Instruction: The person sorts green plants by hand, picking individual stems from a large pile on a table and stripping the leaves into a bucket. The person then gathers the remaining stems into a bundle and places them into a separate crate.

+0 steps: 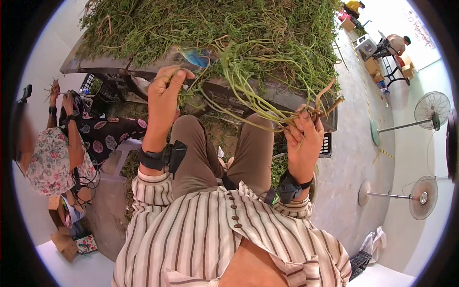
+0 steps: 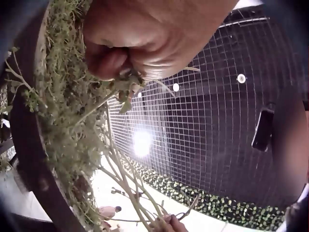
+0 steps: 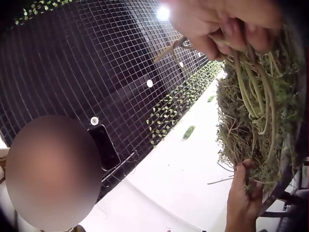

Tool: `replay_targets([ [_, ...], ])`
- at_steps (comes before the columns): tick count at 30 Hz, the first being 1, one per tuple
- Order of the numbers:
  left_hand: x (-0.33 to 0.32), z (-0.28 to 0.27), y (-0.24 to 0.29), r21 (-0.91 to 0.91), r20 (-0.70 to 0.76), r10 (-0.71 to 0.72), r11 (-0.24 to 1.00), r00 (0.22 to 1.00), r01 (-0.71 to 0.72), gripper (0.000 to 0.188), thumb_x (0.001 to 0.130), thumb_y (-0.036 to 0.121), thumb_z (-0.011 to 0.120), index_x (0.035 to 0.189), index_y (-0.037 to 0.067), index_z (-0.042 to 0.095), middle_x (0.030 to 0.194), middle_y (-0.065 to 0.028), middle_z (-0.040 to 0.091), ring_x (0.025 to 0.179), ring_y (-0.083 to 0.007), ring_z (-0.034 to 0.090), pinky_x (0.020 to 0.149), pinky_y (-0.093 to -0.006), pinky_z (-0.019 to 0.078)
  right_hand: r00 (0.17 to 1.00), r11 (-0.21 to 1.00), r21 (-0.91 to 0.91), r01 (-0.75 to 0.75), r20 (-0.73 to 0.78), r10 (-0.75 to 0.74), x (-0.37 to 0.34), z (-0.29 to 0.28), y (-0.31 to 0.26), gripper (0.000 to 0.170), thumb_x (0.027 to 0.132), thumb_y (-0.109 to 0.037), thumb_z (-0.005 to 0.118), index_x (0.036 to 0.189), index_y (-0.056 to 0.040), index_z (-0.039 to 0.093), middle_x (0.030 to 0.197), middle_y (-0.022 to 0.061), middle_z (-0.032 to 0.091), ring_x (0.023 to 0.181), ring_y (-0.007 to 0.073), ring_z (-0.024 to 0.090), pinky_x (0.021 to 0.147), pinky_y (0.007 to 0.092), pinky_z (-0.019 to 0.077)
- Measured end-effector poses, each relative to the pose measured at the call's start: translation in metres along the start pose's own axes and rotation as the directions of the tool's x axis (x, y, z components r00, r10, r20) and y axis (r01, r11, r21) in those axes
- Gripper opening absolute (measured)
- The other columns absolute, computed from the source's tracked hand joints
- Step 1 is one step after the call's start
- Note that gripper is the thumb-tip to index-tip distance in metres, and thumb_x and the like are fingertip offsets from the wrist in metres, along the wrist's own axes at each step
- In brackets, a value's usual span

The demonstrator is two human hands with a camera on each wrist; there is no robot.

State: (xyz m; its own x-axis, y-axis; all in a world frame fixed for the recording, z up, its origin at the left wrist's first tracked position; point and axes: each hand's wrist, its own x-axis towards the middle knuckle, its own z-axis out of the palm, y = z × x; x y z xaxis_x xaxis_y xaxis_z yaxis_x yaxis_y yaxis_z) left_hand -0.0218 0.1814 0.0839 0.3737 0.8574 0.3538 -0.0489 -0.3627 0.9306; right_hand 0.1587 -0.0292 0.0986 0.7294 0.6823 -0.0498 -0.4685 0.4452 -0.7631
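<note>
My right hand pinches the root ends of a bunch of long green stems, whose leafy tops reach back onto the plant heap. In the right wrist view the fingers of that hand curl round the stems. Left of the bunch, my left hand is raised at the table's front edge with thumb and forefinger together. The left wrist view shows this hand pinching a small leafy sprig.
A large heap of green plants covers the dark table. Another person sits at the left. Two standing fans are at the right, with people and boxes farther back. A black crate stands under the table's right end.
</note>
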Motion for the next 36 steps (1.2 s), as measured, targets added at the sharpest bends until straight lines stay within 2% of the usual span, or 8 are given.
replay_targets([
  [6,-0.01,0.029,0.024,0.044,0.238,0.084,0.994,0.968,-0.098,0.016,0.089,0.01,0.055,0.1,0.002,0.063,0.082,0.0003,0.054,0.067,-0.0089,0.041,0.061,-0.0231,0.0363,0.999,0.999,-0.045,0.0,-0.035,-0.002,-0.005,0.003,0.001,0.016,0.082,-0.01,0.064,0.095,-0.0029,0.057,0.07,-0.0044,0.049,0.048,0.0009,0.032,0.04,0.0158,0.0222],
  [8,-0.012,0.035,0.022,0.152,0.394,0.201,0.948,0.897,-0.279,0.023,0.085,0.002,0.056,0.106,0.006,0.063,0.081,-0.0025,0.053,0.065,-0.0119,0.041,0.061,-0.0229,0.0366,0.999,0.999,-0.041,-0.009,-0.032,0.008,-0.007,0.005,0.002,0.015,0.083,-0.01,0.064,0.094,-0.0028,0.057,0.07,-0.0043,0.049,0.048,0.001,0.032,0.04,0.016,0.0223],
  [9,-0.014,0.036,0.024,0.23,0.455,0.169,0.926,0.874,-0.299,0.03,0.084,0.0,0.054,0.113,0.007,0.059,0.083,-0.0076,0.055,0.067,-0.0169,0.049,0.063,-0.0264,0.0414,0.999,0.999,-0.036,-0.019,-0.028,0.018,-0.007,0.005,0.002,0.014,0.083,-0.009,0.063,0.094,-0.0027,0.057,0.07,-0.0043,0.049,0.048,0.001,0.033,0.04,0.0161,0.0224],
  [10,-0.015,0.039,0.021,0.23,0.457,0.169,0.926,0.873,-0.3,0.03,0.084,0.0,0.054,0.113,0.007,0.059,0.083,-0.0076,0.055,0.067,-0.0169,0.049,0.063,-0.0264,0.0414,0.999,0.999,-0.035,-0.018,-0.03,0.017,-0.007,0.005,0.002,0.014,0.083,-0.009,0.063,0.094,-0.0027,0.057,0.07,-0.0043,0.049,0.048,0.001,0.033,0.04,0.0161,0.0224],
  [12,-0.019,0.045,0.012,0.173,0.405,0.361,0.872,0.84,-0.458,0.031,0.084,0.002,0.053,0.115,0.008,0.054,0.092,-0.013,0.058,0.078,-0.033,0.057,0.066,-0.0341,0.0468,1.0,0.999,-0.053,-0.001,0.008,0.002,-0.006,0.003,0.004,0.013,0.084,-0.009,0.062,0.094,-0.0025,0.058,0.07,-0.0041,0.049,0.048,0.001,0.033,0.04,0.0164,0.0229],
  [15,-0.019,0.039,0.012,0.26,0.506,0.273,0.856,0.818,-0.446,0.029,0.085,0.001,0.052,0.114,0.008,0.053,0.098,-0.0141,0.059,0.087,-0.0334,0.058,0.073,-0.0351,0.0467,1.0,0.999,-0.044,0.009,0.025,-0.008,-0.005,0.001,0.006,0.013,0.084,-0.009,0.062,0.094,-0.0026,0.058,0.07,-0.004,0.05,0.048,0.001,0.033,0.041,0.0165,0.0232],
  [22,-0.023,0.038,0.012,0.313,0.516,0.223,0.85,0.827,-0.424,0.026,0.084,0.003,0.055,0.109,0.006,0.052,0.1,-0.0143,0.058,0.088,-0.0343,0.058,0.073,-0.0354,0.0471,0.999,0.999,-0.044,0.001,0.038,0.0,-0.004,0.002,0.006,0.013,0.084,-0.009,0.062,0.094,-0.0026,0.058,0.071,-0.0038,0.05,0.049,0.0009,0.034,0.041,0.0161,0.0233],
  [36,-0.024,0.028,0.008,0.305,0.362,0.412,0.795,0.836,-0.524,0.024,0.078,0.002,0.061,0.1,0.007,0.054,0.084,-0.0109,0.056,0.071,-0.0318,0.058,0.06,-0.0352,0.047,0.999,0.999,-0.04,0.026,-0.033,-0.027,-0.006,0.004,0.006,0.014,0.083,-0.008,0.063,0.095,-0.0032,0.058,0.072,-0.0031,0.051,0.049,0.0011,0.034,0.041,0.0159,0.0238],
])
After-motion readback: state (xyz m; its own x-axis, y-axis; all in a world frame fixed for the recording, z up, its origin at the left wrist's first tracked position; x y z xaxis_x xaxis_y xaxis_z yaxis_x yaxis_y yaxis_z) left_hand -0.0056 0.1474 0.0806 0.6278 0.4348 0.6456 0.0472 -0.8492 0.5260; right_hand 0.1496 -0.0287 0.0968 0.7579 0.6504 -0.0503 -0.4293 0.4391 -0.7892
